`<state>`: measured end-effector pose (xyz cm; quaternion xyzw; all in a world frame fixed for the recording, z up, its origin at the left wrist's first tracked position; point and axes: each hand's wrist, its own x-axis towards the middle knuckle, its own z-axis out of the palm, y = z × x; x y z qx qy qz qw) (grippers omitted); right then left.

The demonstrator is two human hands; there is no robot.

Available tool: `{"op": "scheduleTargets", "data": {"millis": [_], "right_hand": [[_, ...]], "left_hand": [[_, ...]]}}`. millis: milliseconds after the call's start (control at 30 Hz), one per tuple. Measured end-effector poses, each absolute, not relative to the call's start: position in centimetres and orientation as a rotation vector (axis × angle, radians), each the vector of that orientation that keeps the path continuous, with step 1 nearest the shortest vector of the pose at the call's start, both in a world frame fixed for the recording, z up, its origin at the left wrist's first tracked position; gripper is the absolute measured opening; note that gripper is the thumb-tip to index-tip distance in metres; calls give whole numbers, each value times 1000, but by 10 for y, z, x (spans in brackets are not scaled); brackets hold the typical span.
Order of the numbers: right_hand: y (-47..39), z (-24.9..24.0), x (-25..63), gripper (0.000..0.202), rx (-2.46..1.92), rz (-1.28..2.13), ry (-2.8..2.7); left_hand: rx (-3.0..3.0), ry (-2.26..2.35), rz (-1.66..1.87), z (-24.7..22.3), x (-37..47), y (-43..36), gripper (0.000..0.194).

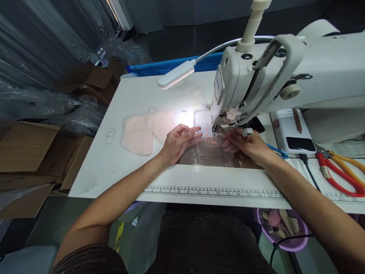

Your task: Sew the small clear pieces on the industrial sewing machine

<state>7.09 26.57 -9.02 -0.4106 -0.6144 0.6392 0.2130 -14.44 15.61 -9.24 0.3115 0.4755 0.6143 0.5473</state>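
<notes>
A white sewing machine stands on the right of the white table, its needle area lit by a lamp. In front of the needle lies a brown, see-through sheet. My left hand is at the sheet's left part, fingers apart and pointing right, left of the needle. My right hand is close to the presser foot on the right, with thumb and fingers together; what they pinch is too small to make out. Pale pink fabric pieces lie to the left of my left hand.
A ruler strip runs along the front edge. To the right are a white power bank, a blue tool and red-handled scissors. Cardboard boxes stand at left; a purple basket is below the table.
</notes>
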Motion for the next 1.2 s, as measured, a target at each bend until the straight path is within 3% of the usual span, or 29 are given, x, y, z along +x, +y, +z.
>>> {"op": "scheduleTargets", "data": {"millis": [333, 533, 633, 800, 900, 1033, 1200], "right_hand": [[253, -96, 71, 52, -1071, 1854, -1586], [257, -68, 114, 48, -1114, 2183, -2009], [269, -68, 113, 40, -1223, 1859, -2157], [278, -80, 82, 36, -1494, 750, -2391], [275, -82, 80, 39, -1436, 542, -2484], [268, -80, 97, 35, -1253, 728, -2540], [255, -83, 96, 37, -1165, 1507, -2074]], "left_hand": [[594, 1078, 1484, -87, -137, 153, 27], [890, 1164, 867, -68, -129, 121, 28], [1158, 1350, 735, -65, -130, 120, 26], [2074, 1913, 788, -84, -146, 145, 26], [2508, 1718, 827, -97, -152, 152, 26], [2722, 1411, 730, -107, -149, 149, 34], [2601, 1456, 745, -105, -145, 146, 43]]}}
